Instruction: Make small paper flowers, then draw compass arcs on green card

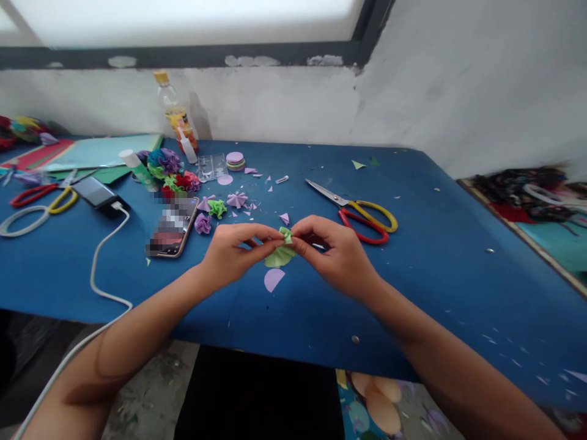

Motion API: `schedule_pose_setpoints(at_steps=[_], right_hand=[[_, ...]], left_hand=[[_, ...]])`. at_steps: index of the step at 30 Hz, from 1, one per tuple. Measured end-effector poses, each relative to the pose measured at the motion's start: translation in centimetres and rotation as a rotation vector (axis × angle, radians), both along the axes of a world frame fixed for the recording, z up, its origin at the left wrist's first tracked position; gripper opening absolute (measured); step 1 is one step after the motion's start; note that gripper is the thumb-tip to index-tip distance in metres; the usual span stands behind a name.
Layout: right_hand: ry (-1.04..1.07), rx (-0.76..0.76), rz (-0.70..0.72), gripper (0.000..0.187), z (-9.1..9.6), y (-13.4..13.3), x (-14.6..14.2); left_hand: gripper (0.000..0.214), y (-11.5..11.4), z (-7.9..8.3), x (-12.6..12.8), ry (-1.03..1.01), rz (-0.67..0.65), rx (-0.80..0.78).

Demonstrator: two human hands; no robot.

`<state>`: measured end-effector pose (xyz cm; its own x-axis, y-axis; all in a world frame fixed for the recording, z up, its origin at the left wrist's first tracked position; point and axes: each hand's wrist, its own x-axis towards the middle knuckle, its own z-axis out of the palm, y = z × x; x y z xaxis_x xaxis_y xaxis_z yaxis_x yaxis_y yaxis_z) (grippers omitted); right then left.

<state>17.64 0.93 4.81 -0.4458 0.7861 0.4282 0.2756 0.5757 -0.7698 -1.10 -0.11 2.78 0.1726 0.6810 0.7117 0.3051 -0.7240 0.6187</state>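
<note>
Between both hands, above the blue table, is a folded piece of light green paper [279, 256] with a pleated, fan-like lower part. My left hand [236, 247] pinches its upper left side with thumb and forefinger. From the right, my right hand [337, 250] pinches the same paper close to the other fingertips. Just below lies a cut purple paper piece [274, 280]. A small purple paper scrap [285, 218] rests beyond the fingers. Scissors with red and yellow handles [353, 211] lie open to the right of my right hand.
Pleated purple paper [237, 200], a crumpled green flower [217, 209] and a phone [177, 229] lie left. Behind are a stack of paper circles [235, 161], a clear plastic box [211, 167], a glue stick [137, 170] and a bottle [177, 113]. A white cable [96, 263] crosses the table's left edge.
</note>
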Motion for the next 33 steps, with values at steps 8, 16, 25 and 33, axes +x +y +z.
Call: schedule_pose_setpoints(at_steps=[8,16,25,33], right_hand=[[-0.019,0.024,0.009,0.014,0.15,0.05,0.09],[-0.116,0.322,-0.043,0.008,-0.50,0.01,0.02],[-0.298,0.680,-0.001,0.006,-0.61,0.21,0.32],[-0.353,0.736,0.061,0.008,-0.34,0.24,0.40]], left_hand=[[0.013,0.22,0.62,-0.22,-0.263,-0.162,-0.595],[0.010,0.10,0.67,0.02,-0.229,-0.131,-0.641],[0.010,0.21,0.43,0.42,-0.232,-0.079,-0.649],[0.008,0.48,0.01,0.25,-0.337,-0.045,-0.640]])
